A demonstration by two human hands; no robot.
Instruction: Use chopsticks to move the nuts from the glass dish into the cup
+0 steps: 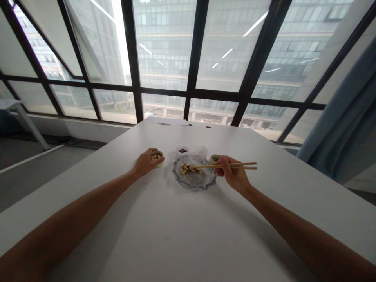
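Note:
My left hand (146, 162) is wrapped round a small cup (159, 165) that has pale pieces of food in it, left of the glass bowl. In my right hand (232, 172) is a pair of wooden chopsticks (243, 165), pointing left. Their tips reach into a clear glass bowl (194, 184) with a scalloped rim, at a small heap of pale brown pieces (188, 169); whether they pinch one is too small to tell. Partly hidden behind my right hand stands a greenish cup (214, 158).
Behind the glass bowl are a white cup (182, 151) with dark bits inside and a translucent cup (201, 151). Paper sheets (167, 121) and a brown disc (208, 127) lie at the far edge of the white table (176, 239). Windows rise beyond; a blue curtain (337, 117) hangs right.

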